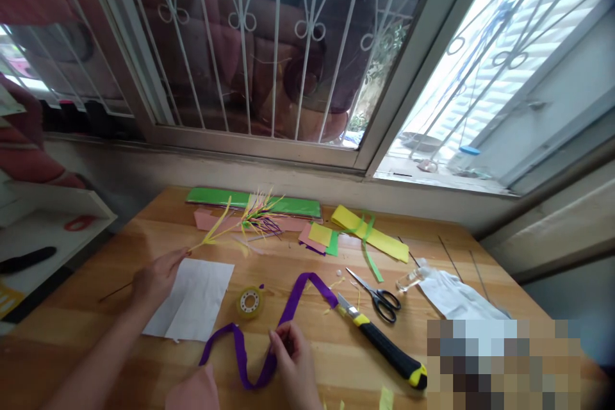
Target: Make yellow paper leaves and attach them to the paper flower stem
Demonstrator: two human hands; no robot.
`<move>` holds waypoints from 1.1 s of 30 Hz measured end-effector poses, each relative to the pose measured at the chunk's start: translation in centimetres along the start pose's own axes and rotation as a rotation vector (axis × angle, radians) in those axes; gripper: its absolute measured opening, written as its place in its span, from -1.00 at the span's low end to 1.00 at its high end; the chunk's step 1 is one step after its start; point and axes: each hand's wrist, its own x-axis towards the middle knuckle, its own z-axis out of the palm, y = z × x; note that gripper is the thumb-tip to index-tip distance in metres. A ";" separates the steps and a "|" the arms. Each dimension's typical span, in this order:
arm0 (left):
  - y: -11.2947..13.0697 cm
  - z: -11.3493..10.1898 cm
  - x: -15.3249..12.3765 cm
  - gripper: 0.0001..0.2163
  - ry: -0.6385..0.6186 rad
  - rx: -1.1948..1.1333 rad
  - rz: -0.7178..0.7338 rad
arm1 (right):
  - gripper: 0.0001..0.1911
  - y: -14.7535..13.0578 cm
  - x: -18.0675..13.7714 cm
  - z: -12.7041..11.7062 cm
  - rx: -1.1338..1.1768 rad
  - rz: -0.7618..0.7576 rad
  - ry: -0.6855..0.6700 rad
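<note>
My left hand (161, 278) is closed around a thin wire stem (115, 292). Past the fingertips the stem is wrapped in yellow paper (207, 240) and points toward a tuft of fringed paper (259, 214) in yellow, green and purple. Whether the tuft is joined to the stem I cannot tell. Under this hand lies a creased white paper sheet (196, 301). My right hand (293, 355) pinches a long purple paper strip (296, 300), which curls across the table on both sides. Between the hands sits a roll of clear tape (250, 301).
Right of the strip lie a utility knife (387, 349), blade exposed, and black-handled scissors (379, 298). Toward the window are a green paper pack (216, 195), yellow folded paper (384, 240) and coloured squares (319, 236). A small clear bottle (410, 278) lies beside white material (451, 295).
</note>
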 end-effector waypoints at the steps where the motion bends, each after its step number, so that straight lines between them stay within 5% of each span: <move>1: 0.3 0.4 0.5 -0.69 -0.002 -0.004 0.014 | -0.69 0.2 0.0 0.0 -0.011 -0.004 -0.003; 14: 3.8 5.7 8.5 -0.68 0.056 0.092 0.086 | -0.82 0.2 0.0 0.2 -0.350 -0.185 -0.010; 21: 3.5 7.6 9.0 -0.69 0.030 0.091 0.142 | -0.87 1.9 0.0 0.5 -0.361 -0.209 0.015; 33: 2.9 8.2 8.8 -0.76 -0.020 0.091 0.164 | -0.88 0.7 0.0 0.3 -0.429 -0.195 -0.032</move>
